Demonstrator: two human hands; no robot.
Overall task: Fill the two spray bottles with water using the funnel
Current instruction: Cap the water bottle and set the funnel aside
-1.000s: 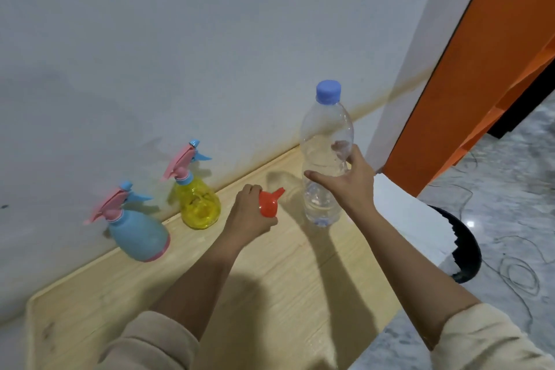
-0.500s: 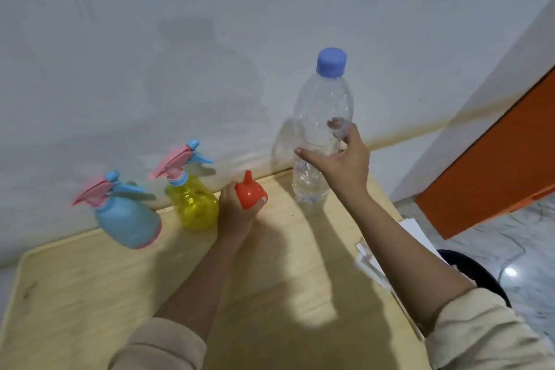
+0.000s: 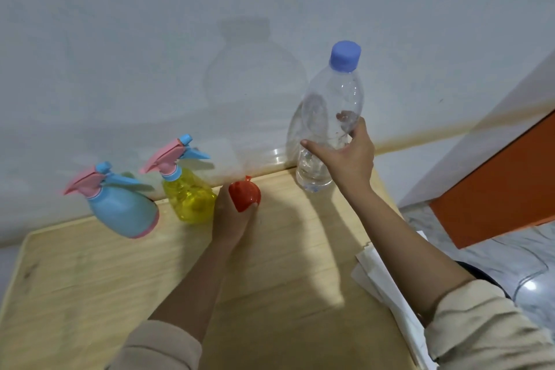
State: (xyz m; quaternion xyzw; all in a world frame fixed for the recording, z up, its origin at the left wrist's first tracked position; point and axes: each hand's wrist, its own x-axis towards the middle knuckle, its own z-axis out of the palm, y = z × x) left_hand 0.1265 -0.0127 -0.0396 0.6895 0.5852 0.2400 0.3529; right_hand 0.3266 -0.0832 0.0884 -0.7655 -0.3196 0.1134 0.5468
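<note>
Right hand (image 3: 348, 159) has its fingers wrapped round the capped clear water bottle (image 3: 329, 117) at the table (image 3: 285, 279) back edge. Left hand (image 3: 231, 216) grips the orange funnel (image 3: 244, 194), right beside the yellow spray bottle (image 3: 187, 192); blue spray bottle (image 3: 123, 204) further left.

left hand (image 3: 230, 216), right hand (image 3: 350, 159) apparently gripping

head-worn view, facing down, table (image 3: 90, 294) close

The tall clear glossy plastic water bottle (image 3: 329, 117), the translucent yellow plastic spray bottle (image 3: 189, 198) and the smooth orange plastic funnel (image 3: 244, 194) sit above the matt pale wood-grain worktop (image 3: 90, 285).
</note>
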